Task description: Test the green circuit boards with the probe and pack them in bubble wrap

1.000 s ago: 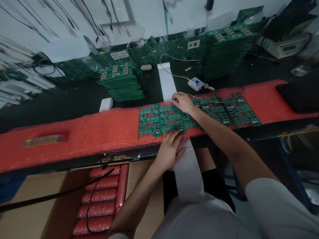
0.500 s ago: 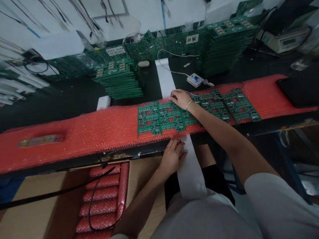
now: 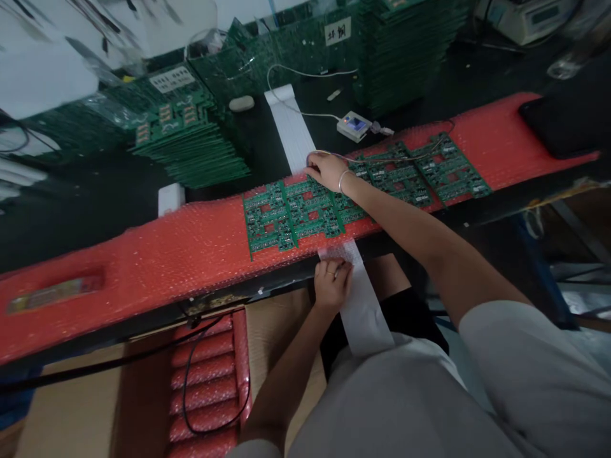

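Note:
A row of green circuit boards [image 3: 291, 213] lies on a long strip of red bubble wrap [image 3: 162, 248] along the bench's front edge. A white strip of labels [image 3: 358, 299] runs from the back of the bench, under the boards, and down over the edge to my lap. My right hand [image 3: 325, 170] rests at the far edge of the boards where the white strip goes under them, fingers bent down on it. My left hand [image 3: 331, 280] is below the bench edge, fingers pinched on the hanging white strip.
Stacks of green boards [image 3: 191, 149] stand on the black bench behind, with a taller stack [image 3: 405, 51] at the back right. A small white device [image 3: 353, 125] with a cable sits behind the boards. A cardboard box [image 3: 95, 407] holds red bubble-wrapped rolls [image 3: 205, 394] at lower left.
My left hand slid off the boards' near edge and down below the bench, closing on the white strip. My right hand stayed at the boards' far edge. The view tilted downward.

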The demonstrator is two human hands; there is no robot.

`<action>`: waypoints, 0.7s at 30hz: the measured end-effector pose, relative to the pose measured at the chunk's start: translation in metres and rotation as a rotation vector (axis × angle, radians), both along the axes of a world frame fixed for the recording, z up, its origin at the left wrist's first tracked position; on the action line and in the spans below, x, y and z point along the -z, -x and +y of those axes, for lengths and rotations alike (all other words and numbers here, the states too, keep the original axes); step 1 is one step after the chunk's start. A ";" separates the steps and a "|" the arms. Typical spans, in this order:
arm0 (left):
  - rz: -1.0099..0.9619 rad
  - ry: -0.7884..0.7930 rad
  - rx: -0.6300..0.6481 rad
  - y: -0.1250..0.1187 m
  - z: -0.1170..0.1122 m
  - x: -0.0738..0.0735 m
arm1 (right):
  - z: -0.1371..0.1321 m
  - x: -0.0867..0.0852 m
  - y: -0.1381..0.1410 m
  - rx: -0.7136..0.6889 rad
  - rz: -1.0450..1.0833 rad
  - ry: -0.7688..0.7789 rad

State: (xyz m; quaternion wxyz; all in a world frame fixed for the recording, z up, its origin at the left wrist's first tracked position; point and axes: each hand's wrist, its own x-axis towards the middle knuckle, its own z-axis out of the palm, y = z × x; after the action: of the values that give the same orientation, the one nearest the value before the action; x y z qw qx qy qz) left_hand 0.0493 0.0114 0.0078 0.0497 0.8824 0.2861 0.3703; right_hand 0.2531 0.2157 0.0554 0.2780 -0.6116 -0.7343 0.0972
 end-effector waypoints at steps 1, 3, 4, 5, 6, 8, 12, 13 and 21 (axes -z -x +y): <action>-0.019 0.003 -0.003 0.000 0.000 0.001 | 0.000 0.001 0.000 -0.003 0.000 -0.001; -0.046 0.021 -0.013 -0.001 -0.001 0.002 | 0.001 0.002 -0.001 -0.005 0.000 0.001; -0.056 0.035 -0.020 -0.002 -0.001 0.003 | 0.002 0.002 -0.001 -0.001 0.001 0.003; -0.065 0.049 -0.027 -0.002 -0.002 0.003 | 0.002 0.002 -0.001 0.003 0.002 0.006; -0.072 0.066 -0.033 -0.003 -0.003 0.003 | 0.002 0.002 0.000 0.007 0.003 0.008; -0.078 0.111 -0.046 -0.004 -0.006 0.002 | 0.002 0.002 0.000 0.010 0.005 0.012; -0.069 0.266 -0.028 0.000 -0.009 -0.016 | 0.002 0.002 0.000 0.001 0.008 0.006; -0.066 0.309 -0.020 0.002 -0.006 -0.024 | 0.002 0.002 0.000 -0.003 0.008 0.002; -0.091 0.492 -0.108 -0.006 0.122 -0.081 | 0.000 0.001 0.002 0.001 0.005 -0.017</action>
State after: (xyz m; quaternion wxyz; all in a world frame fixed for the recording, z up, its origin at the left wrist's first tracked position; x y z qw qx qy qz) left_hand 0.0553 0.1334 0.0891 0.2559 0.8095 0.4117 0.3312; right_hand 0.2512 0.2156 0.0541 0.2848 -0.6092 -0.7343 0.0923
